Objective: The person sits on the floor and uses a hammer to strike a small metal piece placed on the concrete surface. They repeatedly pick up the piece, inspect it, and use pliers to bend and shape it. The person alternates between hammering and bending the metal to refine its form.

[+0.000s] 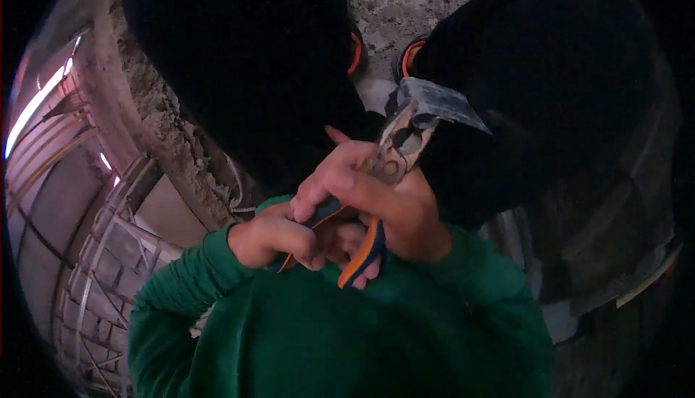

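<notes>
In front of my chest I hold wide-jawed pliers (410, 136) with dark blue and orange handles. Their worn metal jaws tilt up and to the right, carrying a broad grey flat part at the tip. My right hand (394, 206) wraps round the tool just below the pivot, its fingers reaching left across the upper handles. Lower and to the left, my left hand (271, 239) closes on the left handle, thumb along its end. The right handle's end sticks out below both hands. Some fingertips show between the handles; others are hidden.
My dark-clad legs (246, 58) spread to both sides, with orange-edged footwear (411, 56) between them. Rough concrete floor (413, 7) lies ahead. A crumbling ledge (170, 116) and a metal frame (94, 275) stand at left. Dark panels (601, 246) are at right.
</notes>
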### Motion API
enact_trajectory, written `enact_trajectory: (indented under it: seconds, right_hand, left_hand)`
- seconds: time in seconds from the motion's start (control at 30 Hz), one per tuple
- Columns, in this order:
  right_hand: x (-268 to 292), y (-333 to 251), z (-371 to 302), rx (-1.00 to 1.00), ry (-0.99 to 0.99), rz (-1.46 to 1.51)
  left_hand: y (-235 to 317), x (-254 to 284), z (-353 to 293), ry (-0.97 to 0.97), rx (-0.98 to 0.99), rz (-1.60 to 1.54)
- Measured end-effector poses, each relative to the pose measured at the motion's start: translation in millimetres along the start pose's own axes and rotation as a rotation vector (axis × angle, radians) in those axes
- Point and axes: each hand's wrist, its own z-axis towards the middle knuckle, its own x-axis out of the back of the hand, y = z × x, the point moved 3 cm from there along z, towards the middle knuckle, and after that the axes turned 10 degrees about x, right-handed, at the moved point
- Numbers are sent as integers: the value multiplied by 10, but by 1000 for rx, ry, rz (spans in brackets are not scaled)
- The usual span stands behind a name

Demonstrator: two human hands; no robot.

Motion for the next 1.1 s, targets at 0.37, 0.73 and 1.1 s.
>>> enact_trajectory:
  seconds: [0.37,0.73,1.1]
  right_hand:
    - [-134,-47,51,-110,211,78]
    - [-132,-17,84,-40,173,-42]
    - [-77,22,109,-32,205,-18]
  left_hand:
    - [29,39,70,-31,8,-22]
    - [89,46,-19,-6,7,3]
    - [117,162,23,24,86,4]
